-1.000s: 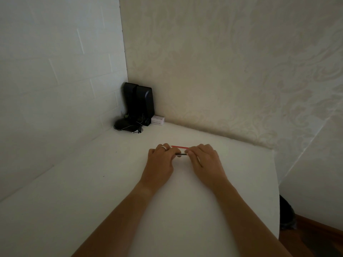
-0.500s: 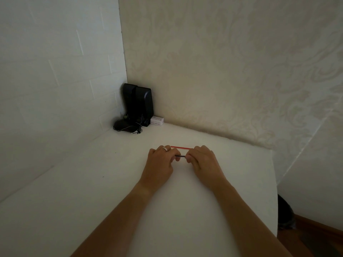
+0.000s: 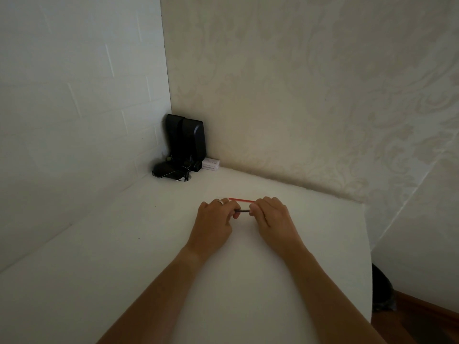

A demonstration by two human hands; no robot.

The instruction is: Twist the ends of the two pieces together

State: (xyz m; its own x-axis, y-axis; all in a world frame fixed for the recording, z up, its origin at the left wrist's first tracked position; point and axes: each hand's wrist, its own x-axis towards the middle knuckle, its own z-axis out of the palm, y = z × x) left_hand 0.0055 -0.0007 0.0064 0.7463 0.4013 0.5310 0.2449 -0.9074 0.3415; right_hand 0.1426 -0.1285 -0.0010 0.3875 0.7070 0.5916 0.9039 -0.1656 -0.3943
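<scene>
Both ends of the thin dark stick [image 3: 243, 210] are hidden inside the grip of the left hand [image 3: 214, 222] and the right hand [image 3: 272, 217], so its full length cannot be told. The red stick [image 3: 241, 200] is partly covered by the fingers. The print on the small white box [image 3: 210, 164] is too small to be read. The table [image 3: 124, 269] is cut off by the lower edge.

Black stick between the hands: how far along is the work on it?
Done: nothing shows as finished. In hand: the left hand and right hand each pinch an end of the thin black stick just above the white table. Left: the red stick lies untouched behind the fingers.
</scene>
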